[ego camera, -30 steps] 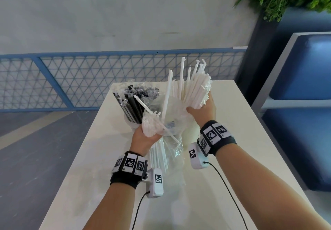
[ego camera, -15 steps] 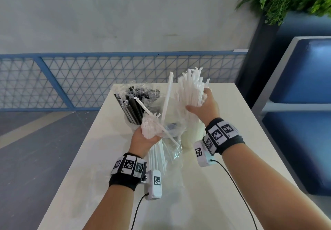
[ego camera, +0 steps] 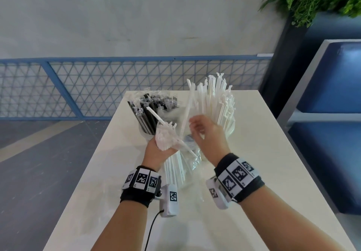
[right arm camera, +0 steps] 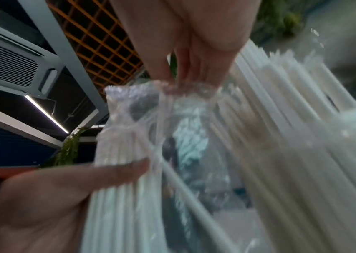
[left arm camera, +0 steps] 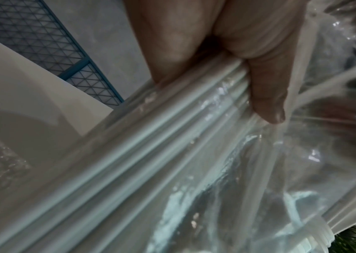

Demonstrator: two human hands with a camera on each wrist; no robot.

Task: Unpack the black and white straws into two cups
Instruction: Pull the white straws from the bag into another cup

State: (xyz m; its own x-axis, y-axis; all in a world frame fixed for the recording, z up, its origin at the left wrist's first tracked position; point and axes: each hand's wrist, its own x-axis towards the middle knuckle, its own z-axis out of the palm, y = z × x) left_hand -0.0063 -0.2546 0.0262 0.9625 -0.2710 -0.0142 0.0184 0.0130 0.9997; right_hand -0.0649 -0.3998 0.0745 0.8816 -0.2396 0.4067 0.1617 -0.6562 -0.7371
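White straws (ego camera: 216,102) stand fanned out in a cup (ego camera: 231,128) at the centre of the head view, on the far half of the pale table (ego camera: 254,172); half a second ago the right hand was wrapped around this bunch as it went down into the cup, and a second ago it held the bunch higher, above the table. Now the right hand (ego camera: 207,133) has let go of it and has come back toward the middle of the frame, blurred by motion, its fingers loosely spread over the mouth of the clear plastic bag (ego camera: 192,159); in the right wrist view its fingertips (right arm camera: 161,80) meet the crumpled top edge of the bag, but whether they pinch it I cannot tell. The left hand (ego camera: 158,151) is where it was, just left of centre, fingers and thumb (left arm camera: 263,95) curled tight around the bag and the remaining straws (ego camera: 173,168) inside it, whose lower ends hang down toward the table while their tops bristle above the fist. Two loose straws cross above that fist as before. Black straws (ego camera: 150,110) in their own wrappers stand in a second cup at upper left of the table, partly hidden behind the left hand, unchanged. A blue mesh fence (ego camera: 97,86) runs behind the table.
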